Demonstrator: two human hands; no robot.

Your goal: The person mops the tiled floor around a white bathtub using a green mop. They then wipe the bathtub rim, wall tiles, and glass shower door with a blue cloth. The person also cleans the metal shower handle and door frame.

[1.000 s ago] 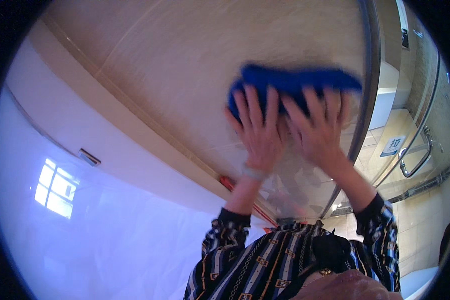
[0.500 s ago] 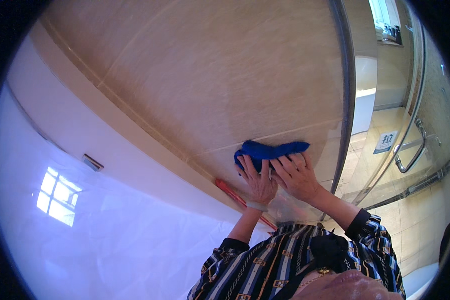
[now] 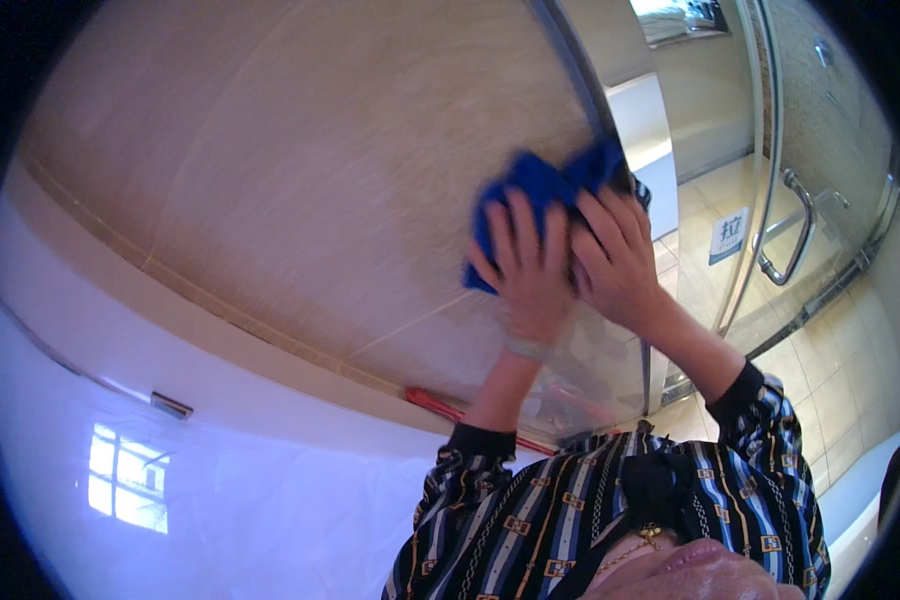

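A bunched blue cloth point(image 3: 535, 190) lies against the tan tiled wall panel point(image 3: 350, 150), beside its dark vertical edge strip. My left hand point(image 3: 532, 262) presses the cloth with its fingers spread over the lower left part, slightly smeared by motion. Close beside it on the right, my right hand point(image 3: 622, 250) grips the cloth's right part near the edge strip. Some of the cloth is hidden under my fingers. A band circles my left wrist.
Below the wall runs the white rim of a bathtub point(image 3: 220, 310), with a chrome overflow fitting point(image 3: 172, 405). A red long object point(image 3: 435, 404) lies along the rim near my left forearm. To the right stands a glass door with a chrome handle point(image 3: 805, 230) and a small sign point(image 3: 728, 236).
Both hands have moved the cloth up the wall, closer to the dark edge strip. The view has shifted, so the glass door appears farther left.
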